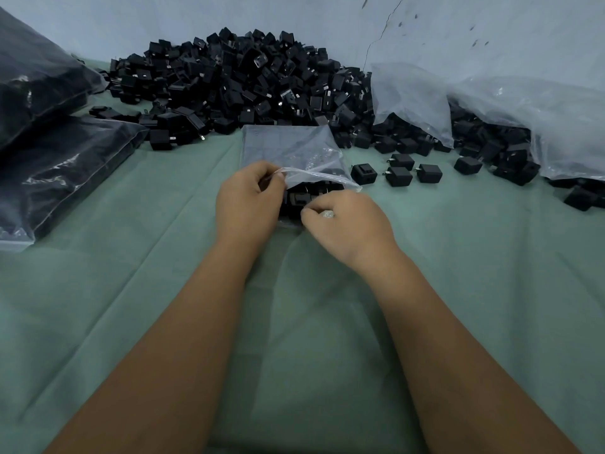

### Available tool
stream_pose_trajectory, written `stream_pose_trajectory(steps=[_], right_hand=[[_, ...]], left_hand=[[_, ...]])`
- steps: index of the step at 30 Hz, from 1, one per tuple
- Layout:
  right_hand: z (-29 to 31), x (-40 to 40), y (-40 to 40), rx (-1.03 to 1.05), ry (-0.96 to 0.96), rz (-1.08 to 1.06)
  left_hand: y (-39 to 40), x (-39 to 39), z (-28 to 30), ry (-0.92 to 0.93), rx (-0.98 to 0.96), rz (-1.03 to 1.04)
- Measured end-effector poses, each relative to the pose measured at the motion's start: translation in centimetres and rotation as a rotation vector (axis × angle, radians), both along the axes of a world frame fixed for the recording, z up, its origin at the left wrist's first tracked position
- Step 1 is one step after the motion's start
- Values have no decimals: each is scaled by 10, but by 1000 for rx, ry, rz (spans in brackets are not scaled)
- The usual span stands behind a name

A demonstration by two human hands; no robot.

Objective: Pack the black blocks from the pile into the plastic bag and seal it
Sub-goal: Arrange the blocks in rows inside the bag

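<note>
1. Green cloth covers the bench, which runs back to a pale, cracked wall.
2. One plastic bag lies flat at bench centre, long axis running away from the person, mouth at the near end.
3. Both hands are at the mouth. The left hand pinches the upper film edge and lifts it; the right hand pinches the lower edge with curled fingers. Neither is the nearer.
4. Black blocks are visible inside the bag, just beyond the fingertips; their number cannot be counted.
5. The pile lies directly behind the bag's closed end, too many blocks to count.
6. Four loose blocks stand in a row right of the bag, nearer the right hand.
7. Two filled dark bags are stacked far left.
8. Clear sheeting drapes over more blocks far right.
9. Judgement: packing is in progress; the mouth is unsealed.
</note>
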State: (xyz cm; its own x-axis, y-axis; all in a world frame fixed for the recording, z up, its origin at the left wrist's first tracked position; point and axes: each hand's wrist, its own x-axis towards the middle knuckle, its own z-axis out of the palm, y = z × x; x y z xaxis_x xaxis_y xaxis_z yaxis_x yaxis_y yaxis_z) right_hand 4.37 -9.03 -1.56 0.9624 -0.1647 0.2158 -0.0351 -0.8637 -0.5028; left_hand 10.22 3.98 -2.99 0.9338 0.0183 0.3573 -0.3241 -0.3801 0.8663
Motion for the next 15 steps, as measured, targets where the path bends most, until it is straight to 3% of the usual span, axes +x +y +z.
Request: stream_pose_trajectory(steps=[4, 8, 12, 15], right_hand=[[-10, 5, 2, -144, -61, 53], [-12, 7, 1, -161, -45, 77], [-9, 6, 0, -252, -64, 88], [-5, 4, -4, -196, -266, -11]], left_hand=[[0, 0, 0, -12, 10, 7], [-2, -4, -2, -177, 225, 33], [-6, -7, -3, -337, 384, -83], [-6, -5, -4, -329, 443, -117]])
